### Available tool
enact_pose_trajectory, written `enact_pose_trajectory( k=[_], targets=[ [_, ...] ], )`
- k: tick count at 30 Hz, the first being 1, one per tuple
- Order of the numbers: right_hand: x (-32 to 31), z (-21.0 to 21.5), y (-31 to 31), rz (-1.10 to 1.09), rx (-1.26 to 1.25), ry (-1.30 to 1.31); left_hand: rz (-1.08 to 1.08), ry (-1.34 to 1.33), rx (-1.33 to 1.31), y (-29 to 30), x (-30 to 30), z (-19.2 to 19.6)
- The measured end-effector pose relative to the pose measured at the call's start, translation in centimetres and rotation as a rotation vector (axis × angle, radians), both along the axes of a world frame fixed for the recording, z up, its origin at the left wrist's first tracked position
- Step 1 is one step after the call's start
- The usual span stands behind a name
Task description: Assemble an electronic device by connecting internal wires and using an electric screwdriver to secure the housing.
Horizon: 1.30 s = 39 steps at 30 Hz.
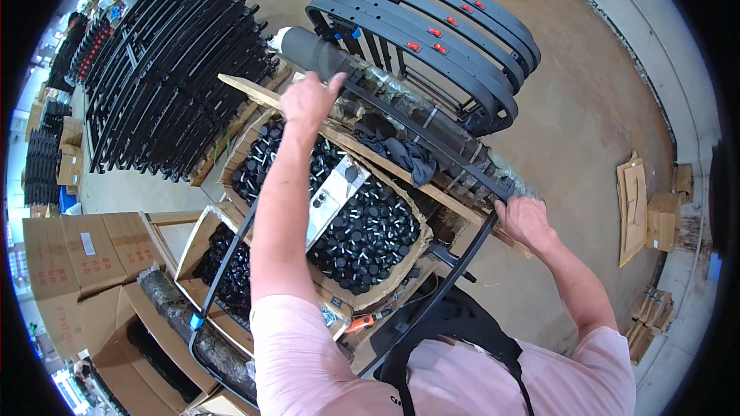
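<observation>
**Black frame lying between two hands**

Here, around the middle of the view, the frame [467, 254] is spanning the workspace: its far bar is running from eleven o'clock to three, and its side rails are reaching back toward the wearer at five and eight. The right hand [526, 221], over at three, is wrapping its grip around the near corner. The left hand [310, 100], up at eleven, is covering the other corner, thumb pointing along the bar; its fingers are hiding, so whether that grip is clamping or merely pressing, I cannot tell. The wide spacing is probably keeping the frame from twisting.

The far bar is passing over a padded beam [308, 51], gray at the eleven o'clock end and wrapped in plastic, seemingly to spare the finish. A dark cloth [395, 154] is slumping at one o'clock, close against the wooden board [256, 92].

Down at six, black caps [370, 246] are filling a box within easy reach, presumably for handy picking, with a white strip [333, 202] lying across them. Curved frames [432, 38] are standing in a row at one o'clock; black racks [162, 85] are stacking up at ten.
</observation>
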State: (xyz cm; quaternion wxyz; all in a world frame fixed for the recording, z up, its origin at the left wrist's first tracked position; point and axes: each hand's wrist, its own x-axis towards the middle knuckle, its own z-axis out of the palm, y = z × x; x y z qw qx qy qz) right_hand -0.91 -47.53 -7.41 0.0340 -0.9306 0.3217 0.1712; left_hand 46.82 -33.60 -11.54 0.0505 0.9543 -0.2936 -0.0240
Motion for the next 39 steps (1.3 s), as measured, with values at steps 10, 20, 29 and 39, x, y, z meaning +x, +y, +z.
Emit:
enact_pose_trajectory(
  k=[10,20,29,39],
  targets=[
    [-0.5,-0.5,-0.2,0.016,0.011,-0.032,-0.193,-0.071,0.035,-0.2,0.5,2.0],
    [-1.4,-1.3,-0.2,0.166,-0.101,-0.199,-0.117,-0.022,0.221,-2.3,-0.4,2.5],
    [-1.6,-1.0,0.2,0.136,-0.108,-0.148,-0.185,0.005,0.207,-2.2,-0.6,2.7],
    [-0.9,-0.1,0.6,0.048,-0.04,-0.064,-0.145,0.015,0.183,-1.3,0.1,2.0]
  ],
)
